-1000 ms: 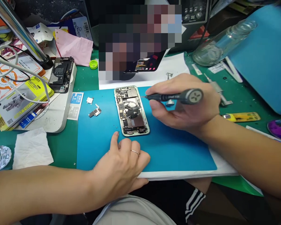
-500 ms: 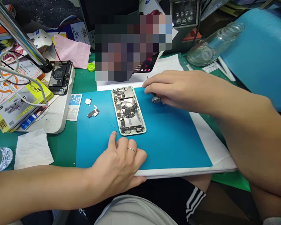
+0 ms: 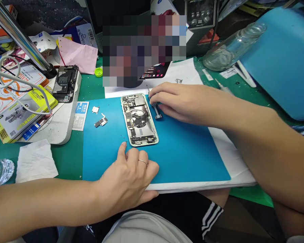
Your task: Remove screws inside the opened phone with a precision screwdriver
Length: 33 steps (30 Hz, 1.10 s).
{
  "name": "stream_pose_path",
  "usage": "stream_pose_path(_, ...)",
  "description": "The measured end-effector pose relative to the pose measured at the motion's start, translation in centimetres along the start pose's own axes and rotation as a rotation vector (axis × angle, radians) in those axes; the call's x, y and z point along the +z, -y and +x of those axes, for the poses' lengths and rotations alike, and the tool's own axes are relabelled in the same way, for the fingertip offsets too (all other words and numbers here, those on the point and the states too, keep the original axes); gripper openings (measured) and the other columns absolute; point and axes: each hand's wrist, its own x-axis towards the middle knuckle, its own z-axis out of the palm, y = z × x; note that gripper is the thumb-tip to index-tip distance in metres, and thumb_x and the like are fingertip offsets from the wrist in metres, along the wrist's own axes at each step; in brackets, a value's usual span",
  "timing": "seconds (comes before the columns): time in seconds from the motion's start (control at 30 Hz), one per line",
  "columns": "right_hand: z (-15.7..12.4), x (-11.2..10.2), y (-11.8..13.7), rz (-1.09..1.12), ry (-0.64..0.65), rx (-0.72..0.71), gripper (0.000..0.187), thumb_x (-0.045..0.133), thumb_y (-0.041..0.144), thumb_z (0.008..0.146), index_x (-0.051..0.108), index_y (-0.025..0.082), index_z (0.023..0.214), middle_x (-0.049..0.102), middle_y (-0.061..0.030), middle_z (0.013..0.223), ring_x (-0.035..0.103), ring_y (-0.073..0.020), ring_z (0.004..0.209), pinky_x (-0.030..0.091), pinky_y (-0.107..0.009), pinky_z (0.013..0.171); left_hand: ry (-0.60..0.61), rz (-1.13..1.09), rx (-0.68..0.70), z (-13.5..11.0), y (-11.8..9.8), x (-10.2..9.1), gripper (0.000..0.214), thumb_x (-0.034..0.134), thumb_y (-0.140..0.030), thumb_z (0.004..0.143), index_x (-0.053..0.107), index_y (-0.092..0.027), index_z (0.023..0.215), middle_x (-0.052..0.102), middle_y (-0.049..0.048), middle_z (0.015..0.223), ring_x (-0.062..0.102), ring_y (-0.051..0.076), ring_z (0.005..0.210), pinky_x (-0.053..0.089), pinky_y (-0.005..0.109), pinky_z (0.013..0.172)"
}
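An opened phone (image 3: 142, 130) lies on the blue mat (image 3: 192, 155), its circuit boards and inner parts bare. Just right of its upper edge, my right hand (image 3: 177, 101) is closed around a small dark screwdriver (image 3: 155, 109). The thin shaft points up and away, and the round cap faces me. My left hand (image 3: 134, 168) rests at the near edge of the mat, below the phone, holding nothing I can see. Its little finger is stretched out beside tiny screws (image 3: 124, 137); the other fingers bend down and the thumb is apart. Small metal phone parts (image 3: 101, 120) lie left of the phone.
At left, a battery box (image 3: 22, 114) and another opened phone (image 3: 65, 82) sit on a white device (image 3: 68, 128). A tissue (image 3: 36, 162) is nearer. A glass jar (image 3: 233, 47) lies tilted at back right, near a slim metal-tipped tool (image 3: 224, 87).
My right hand has moved left with the screwdriver, close to the phone's right edge, and the tool shows more fully. My left hand has stayed in place.
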Motion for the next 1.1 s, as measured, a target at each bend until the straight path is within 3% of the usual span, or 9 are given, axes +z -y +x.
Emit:
stream_pose_path(0.07, 0.0, -0.8, 0.3, -0.166, -0.005, 0.074, 0.032, 0.036, 0.029, 0.099, 0.060, 0.015, 0.113, 0.065, -0.0179, 0.123, 0.065, -0.0311, 0.106, 0.047, -0.038, 0.073, 0.008, -0.006, 0.002, 0.0, 0.0, 0.0, 0.053, 0.055, -0.070, 0.088, 0.051, -0.018, 0.097, 0.060, 0.0061, 0.093, 0.060, 0.023, 0.080, 0.055, 0.053, 0.096)
stream_pose_path(0.17, -0.1, -1.8, 0.3, -0.309, 0.029, 0.377, 0.031, 0.041, 0.036, 0.098, 0.059, 0.017, 0.115, 0.072, -0.0133, 0.095, 0.066, -0.0287, 0.085, 0.037, -0.034, 0.061, 0.022, -0.020, 0.007, 0.0, 0.0, -0.1, 0.053, 0.055, -0.070, 0.088, 0.052, -0.018, 0.098, 0.061, 0.0062, 0.094, 0.060, 0.023, 0.080, 0.055, 0.053, 0.096)
stream_pose_path(0.23, -0.2, -2.0, 0.0, -0.365, 0.129, 0.539, 0.038, 0.041, 0.046, 0.098, 0.058, 0.018, 0.116, 0.071, -0.0118, 0.080, 0.061, -0.0266, 0.068, 0.029, -0.032, 0.055, 0.021, -0.027, 0.009, 0.0, 0.0, -0.2, 0.053, 0.055, -0.070, 0.088, 0.052, -0.018, 0.097, 0.061, 0.0062, 0.093, 0.060, 0.023, 0.080, 0.055, 0.053, 0.096)
stream_pose_path(0.33, -0.2, -1.8, -0.5, -0.344, 0.320, 0.621, 0.048, 0.035, 0.055, 0.097, 0.057, 0.017, 0.116, 0.070, -0.0143, 0.075, 0.056, -0.0255, 0.059, 0.026, -0.031, 0.051, 0.015, -0.025, 0.007, 0.0, 0.0, -0.2, 0.053, 0.055, -0.070, 0.088, 0.053, -0.018, 0.097, 0.061, 0.0065, 0.094, 0.060, 0.023, 0.080, 0.056, 0.053, 0.096)
stream_pose_path(0.4, -0.2, -1.6, -0.5, -0.284, 0.365, 0.628, 0.047, 0.030, 0.051, 0.098, 0.056, 0.017, 0.118, 0.071, -0.0161, 0.078, 0.056, -0.0256, 0.060, 0.028, -0.032, 0.052, 0.014, -0.022, 0.004, 0.0, 0.0, -0.2, 0.053, 0.055, -0.070, 0.088, 0.053, -0.018, 0.098, 0.061, 0.0066, 0.094, 0.060, 0.023, 0.080, 0.056, 0.053, 0.096)
stream_pose_path(0.6, 0.1, -1.8, 0.6, -0.315, 0.299, 0.508, 0.040, 0.027, 0.031, 0.098, 0.057, 0.017, 0.121, 0.072, -0.0181, 0.085, 0.056, -0.0252, 0.062, 0.028, -0.033, 0.055, 0.004, -0.015, 0.007, 0.0, 0.0, 0.0, 0.054, 0.055, -0.071, 0.088, 0.052, -0.018, 0.097, 0.060, 0.0061, 0.093, 0.059, 0.023, 0.080, 0.055, 0.053, 0.096)
stream_pose_path(0.8, 0.5, -1.5, 0.9, -0.317, 0.224, 0.471, 0.035, 0.037, 0.035, 0.097, 0.060, 0.018, 0.117, 0.073, -0.0147, 0.087, 0.061, -0.0264, 0.068, 0.026, -0.030, 0.054, -0.001, -0.014, 0.005, 0.0, -0.1, 0.0, 0.055, 0.054, -0.072, 0.088, 0.052, -0.018, 0.097, 0.059, 0.0056, 0.092, 0.058, 0.022, 0.079, 0.055, 0.053, 0.096)
stream_pose_path(0.93, 0.7, -0.9, 1.3, -0.232, 0.137, 0.393, 0.031, 0.044, 0.034, 0.094, 0.061, 0.022, 0.115, 0.073, -0.0080, 0.084, 0.066, -0.0272, 0.074, 0.033, -0.030, 0.057, 0.006, -0.015, 0.006, -0.1, -0.2, -0.1, 0.054, 0.054, -0.072, 0.088, 0.051, -0.018, 0.097, 0.059, 0.0056, 0.091, 0.058, 0.022, 0.079, 0.055, 0.053, 0.096)
stream_pose_path(1.1, 0.6, -0.3, 1.6, -0.190, 0.082, 0.322, 0.029, 0.044, 0.032, 0.093, 0.063, 0.025, 0.113, 0.074, -0.0058, 0.085, 0.067, -0.0268, 0.076, 0.039, -0.032, 0.060, 0.009, -0.016, 0.005, -0.1, -0.1, -0.1, 0.054, 0.054, -0.071, 0.088, 0.051, -0.018, 0.097, 0.059, 0.0054, 0.091, 0.058, 0.022, 0.079, 0.054, 0.054, 0.097)
